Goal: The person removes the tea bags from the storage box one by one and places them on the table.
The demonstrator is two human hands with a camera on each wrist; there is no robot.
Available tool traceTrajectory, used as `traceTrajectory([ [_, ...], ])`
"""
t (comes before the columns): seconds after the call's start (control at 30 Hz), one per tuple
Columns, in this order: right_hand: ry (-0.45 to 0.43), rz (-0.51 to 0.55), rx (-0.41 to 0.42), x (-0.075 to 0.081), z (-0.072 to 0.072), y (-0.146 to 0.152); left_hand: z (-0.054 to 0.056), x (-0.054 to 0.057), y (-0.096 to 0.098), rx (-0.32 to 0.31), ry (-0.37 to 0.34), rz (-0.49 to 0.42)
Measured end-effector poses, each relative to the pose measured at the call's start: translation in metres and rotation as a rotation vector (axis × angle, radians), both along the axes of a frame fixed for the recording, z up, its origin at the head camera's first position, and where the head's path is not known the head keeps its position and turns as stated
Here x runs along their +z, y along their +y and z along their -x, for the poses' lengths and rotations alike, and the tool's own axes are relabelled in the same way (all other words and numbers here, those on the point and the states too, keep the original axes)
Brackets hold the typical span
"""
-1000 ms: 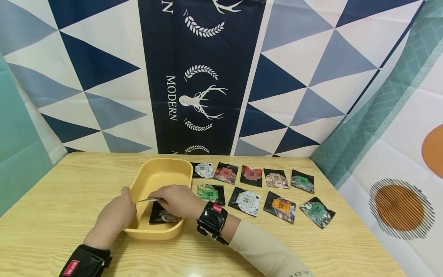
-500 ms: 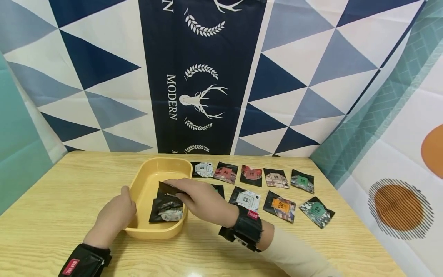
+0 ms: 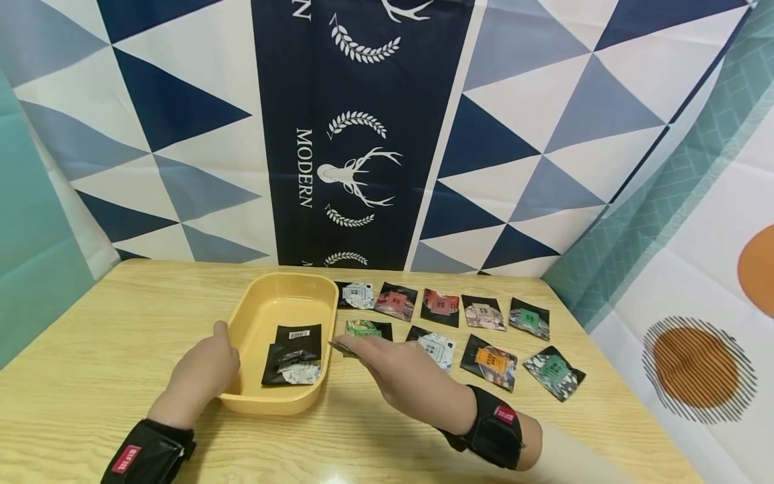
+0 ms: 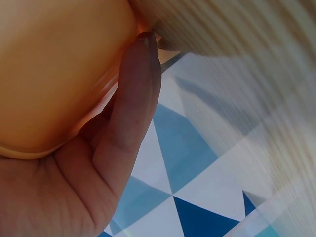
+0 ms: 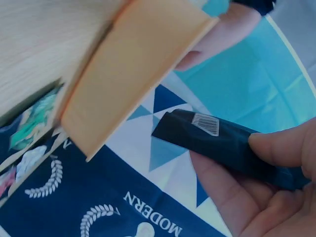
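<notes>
A yellow plastic tray (image 3: 275, 407) sits on the table. My left hand (image 3: 202, 370) grips its left rim; in the left wrist view my fingers (image 4: 131, 94) lie along its outer wall. My right hand (image 3: 405, 376) is just right of the tray and pinches a black sachet (image 5: 212, 140) between thumb and fingers, its barcode showing in the right wrist view. In the head view only a thin edge of it shows. Inside the tray, several overlapping black sachets (image 3: 296, 356) lie toward the near right side.
Right of the tray, sachets lie face up in two rows. The back row includes a red one (image 3: 441, 306) and a green-labelled one (image 3: 529, 317). In the front row are an orange-labelled one (image 3: 488, 361) and another (image 3: 555, 373). My right hand partly covers a white-labelled sachet (image 3: 437, 348).
With a sachet pinched in it, my right hand has moved right, from over the tray to outside its right rim. My left hand has stayed on the left rim.
</notes>
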State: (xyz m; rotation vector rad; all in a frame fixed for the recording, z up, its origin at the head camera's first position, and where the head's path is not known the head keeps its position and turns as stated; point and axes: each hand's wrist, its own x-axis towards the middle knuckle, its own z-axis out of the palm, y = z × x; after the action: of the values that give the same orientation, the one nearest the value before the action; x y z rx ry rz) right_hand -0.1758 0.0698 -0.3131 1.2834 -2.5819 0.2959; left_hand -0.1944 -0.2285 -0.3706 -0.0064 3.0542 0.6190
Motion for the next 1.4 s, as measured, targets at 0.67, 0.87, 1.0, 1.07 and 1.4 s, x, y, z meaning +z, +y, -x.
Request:
traceTrajectory([
  [0.67, -0.065, -0.356, 0.112, -0.038, -0.004, 0.01, 0.002, 0.002, 0.0, 0.01, -0.033, -0.022],
  [0.87, -0.061, -0.367, 0.142, -0.047, -0.002, 0.006, 0.001, 0.003, 0.0, 0.01, -0.025, -0.022],
  [1.0, -0.076, -0.374, 0.151, -0.05, -0.001, 0.005, 0.002, 0.002, 0.0, 0.017, -0.032, -0.027],
  [1.07, -0.085, -0.381, 0.148, -0.051, 0.0, 0.005, 0.003, 0.002, 0.0, 0.018, -0.032, -0.029],
  [1.4, -0.096, -0.446, 0.137, -0.053, 0.002, 0.006, 0.002, 0.003, 0.0, 0.034, -0.058, -0.029],
])
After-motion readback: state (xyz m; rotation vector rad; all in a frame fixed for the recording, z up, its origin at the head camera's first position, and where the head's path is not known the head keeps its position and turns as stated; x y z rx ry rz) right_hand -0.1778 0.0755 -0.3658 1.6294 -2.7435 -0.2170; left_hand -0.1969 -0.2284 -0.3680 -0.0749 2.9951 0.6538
